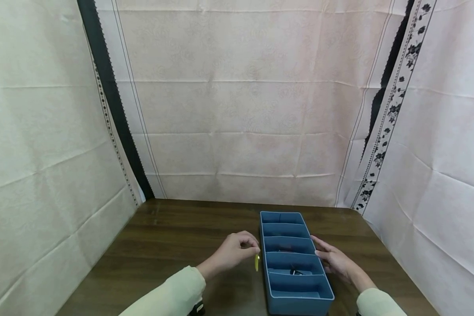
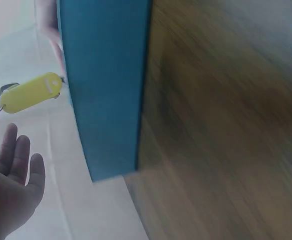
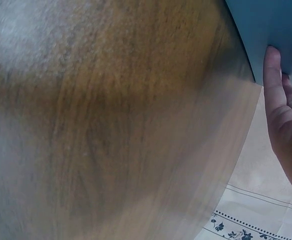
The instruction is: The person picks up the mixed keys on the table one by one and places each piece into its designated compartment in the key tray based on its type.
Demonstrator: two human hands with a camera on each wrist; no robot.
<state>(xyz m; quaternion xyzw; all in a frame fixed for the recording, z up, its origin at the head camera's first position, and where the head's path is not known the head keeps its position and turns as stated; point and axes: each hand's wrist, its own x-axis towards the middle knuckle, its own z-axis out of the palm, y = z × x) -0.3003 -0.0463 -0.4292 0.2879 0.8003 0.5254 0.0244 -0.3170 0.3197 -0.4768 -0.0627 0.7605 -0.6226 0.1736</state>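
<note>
My left hand [image 1: 234, 251] pinches the metal ring of a yellow key tag [image 2: 30, 93], which dangles just left of the blue divided box [image 1: 296, 303]. Beside the tag, bits of dark metal show in the left wrist view; their kind is unclear. My right hand [image 3: 286, 120] rests its extended fingers against the box's right outer wall. Small dark and shiny items [image 1: 296, 271] lie in the second compartment from the front. In the middle compartment is something dark and reddish [image 1: 285, 250], too small to make out.
The box stands lengthwise on a dark brown wooden table [image 1: 174, 245]. Pale cloth [image 1: 237, 109] hangs behind the table and along both sides, with a dark flower border [image 1: 395, 109] at the right.
</note>
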